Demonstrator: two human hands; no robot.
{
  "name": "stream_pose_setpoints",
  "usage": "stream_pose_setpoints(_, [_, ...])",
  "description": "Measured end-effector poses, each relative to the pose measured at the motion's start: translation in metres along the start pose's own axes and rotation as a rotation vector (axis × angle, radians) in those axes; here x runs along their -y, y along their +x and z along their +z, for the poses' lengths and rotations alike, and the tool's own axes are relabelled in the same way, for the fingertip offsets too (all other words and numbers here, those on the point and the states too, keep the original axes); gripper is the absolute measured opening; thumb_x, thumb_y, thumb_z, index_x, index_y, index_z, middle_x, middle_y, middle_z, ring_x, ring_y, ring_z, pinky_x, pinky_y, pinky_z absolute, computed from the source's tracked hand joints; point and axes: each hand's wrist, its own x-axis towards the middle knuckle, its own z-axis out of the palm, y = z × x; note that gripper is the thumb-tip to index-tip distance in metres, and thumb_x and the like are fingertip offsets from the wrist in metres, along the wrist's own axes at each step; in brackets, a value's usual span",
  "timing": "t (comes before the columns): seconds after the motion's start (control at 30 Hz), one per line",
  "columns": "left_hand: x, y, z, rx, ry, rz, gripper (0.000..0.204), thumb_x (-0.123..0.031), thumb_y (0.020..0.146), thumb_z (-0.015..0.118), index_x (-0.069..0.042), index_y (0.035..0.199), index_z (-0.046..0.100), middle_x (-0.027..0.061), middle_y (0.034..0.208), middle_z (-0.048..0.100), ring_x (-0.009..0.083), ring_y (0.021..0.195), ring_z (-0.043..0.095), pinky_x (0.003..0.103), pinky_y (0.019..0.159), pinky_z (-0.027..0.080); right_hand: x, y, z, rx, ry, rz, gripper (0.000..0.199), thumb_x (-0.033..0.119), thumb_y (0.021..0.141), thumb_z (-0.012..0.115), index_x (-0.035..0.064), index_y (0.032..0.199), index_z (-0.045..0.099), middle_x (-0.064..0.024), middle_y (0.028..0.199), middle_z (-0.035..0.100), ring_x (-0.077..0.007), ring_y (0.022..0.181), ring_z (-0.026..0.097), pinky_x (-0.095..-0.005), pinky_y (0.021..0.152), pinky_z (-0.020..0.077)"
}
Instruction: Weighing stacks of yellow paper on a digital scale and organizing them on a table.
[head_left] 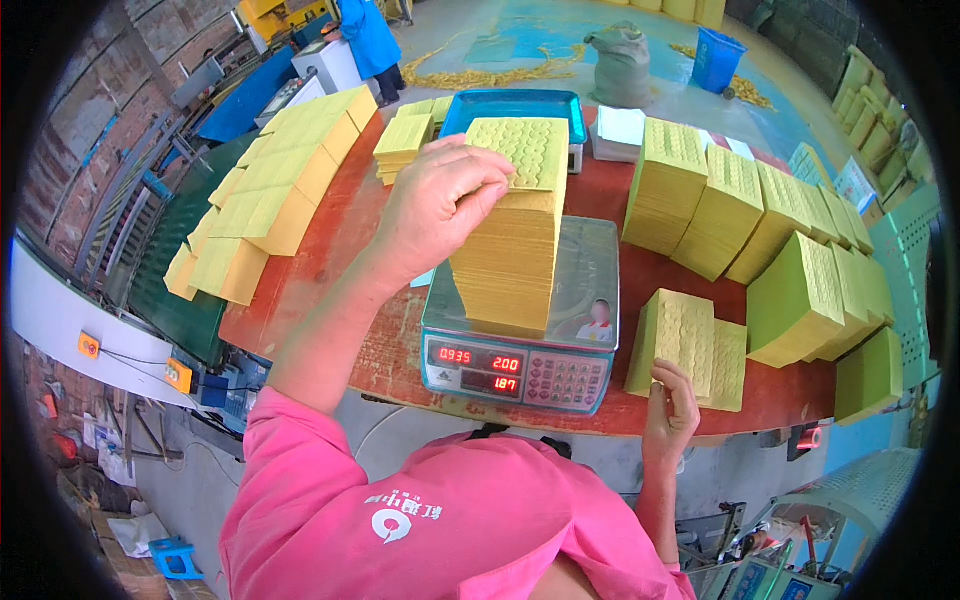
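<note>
A tall stack of yellow embossed paper (pixel 505 260) stands on the metal pan of a digital scale (pixel 520 372) with lit red figures. My left hand (pixel 440 205) is closed at the stack's top left edge, thumb and fingers pinching the uppermost sheets, whose near edge looks slightly raised. To the right of the scale sits a short pair of yellow paper stacks (pixel 683 345). My right hand (pixel 674 412) is at the near side of that pair, fingers loosely bent and thumb a little apart, with the fingertips at the paper's edge. Nothing shows inside it.
More paper blocks (pixel 285 185) line the left of the red table (pixel 385 345); several stacks (pixel 800 300) fill its right. Behind the scale are a blue tray (pixel 515 100) and white sheets (pixel 617 130). A person in blue (pixel 368 38), a sack (pixel 620 65) and a blue bin (pixel 717 60) are beyond.
</note>
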Motion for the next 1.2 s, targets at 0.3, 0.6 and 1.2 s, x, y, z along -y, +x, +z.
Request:
stream_pose_setpoints(0.3, [-0.084,-0.045,0.029,-0.129,0.273,0.364,0.007,-0.007,0.082,0.069,-0.005,0.088,0.065,0.0088,0.104,0.069,0.0237,0.106,0.066,0.051,0.103,0.045,0.042,0.020,0.000,0.344,0.904,0.235,0.040,0.027,0.104,0.047,-0.0054,0.127,0.054,-0.0178,0.120,0.063,-0.0244,0.106,0.063,-0.0362,0.089,0.0520])
stream_pose_setpoints(0.6, [-0.144,-0.075,0.142,0.235,0.019,0.472,0.026,-0.026,0.091,0.067,-0.005,0.106,0.063,0.0106,0.121,0.065,0.0255,0.118,0.060,0.053,0.109,0.038,0.023,0.037,-0.041,0.221,0.721,0.353,0.043,0.002,0.092,0.049,-0.0019,0.135,0.049,-0.0062,0.121,0.060,-0.0115,0.109,0.057,-0.0265,0.092,0.0452])
stream_pose_setpoints(1.2, [-0.144,-0.085,0.285,0.388,0.037,0.053,0.054,-0.017,0.077,0.073,-0.010,0.128,0.058,0.0169,0.143,0.047,0.0343,0.136,0.041,0.051,0.112,0.034,-0.186,0.077,-0.151,0.226,0.046,0.428,0.041,-0.006,0.087,0.052,-0.0041,0.128,0.055,-0.0080,0.113,0.065,-0.0147,0.103,0.058,-0.0279,0.091,0.0457])
